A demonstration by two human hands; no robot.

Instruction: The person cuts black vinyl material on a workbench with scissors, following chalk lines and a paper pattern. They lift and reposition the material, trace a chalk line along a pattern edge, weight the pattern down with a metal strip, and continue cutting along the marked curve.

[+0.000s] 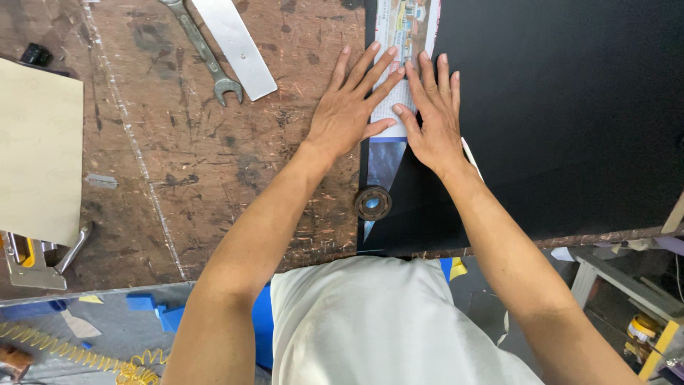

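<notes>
You are pressing both hands flat, fingers spread and gripping nothing. Your left hand (347,107) is lying half on the scarred brown wooden desk (214,171) and half on the strip of printed paper with coloured pictures (394,64). Your right hand (431,114) is sitting just beside it, index fingers touching, its palm on the large matte black sheet (570,107) and its fingertips over the printed strip.

The risks, as I judge them: the black sheet is looking smooth and thin, so if you are leaning unevenly it could slide over the print and lose its line, or crease where its edge is narrowing to a point below your thumbs. The round rusty metal ring with a blue centre (373,203), resting just below your hands on that pointed tip, could get nudged by a wrist and roll off the near edge of the desk. The sheet is also overhanging that edge toward your body, so it could sag or tear there.

The black sheet is spreading out to the right of your right hand, covering most of that side of the desk, flat and unwrinkled. Up and to the left of your left hand, a grey steel open-ended spanner (203,50) is lying beside a flat silver metal bar (235,46).
</notes>
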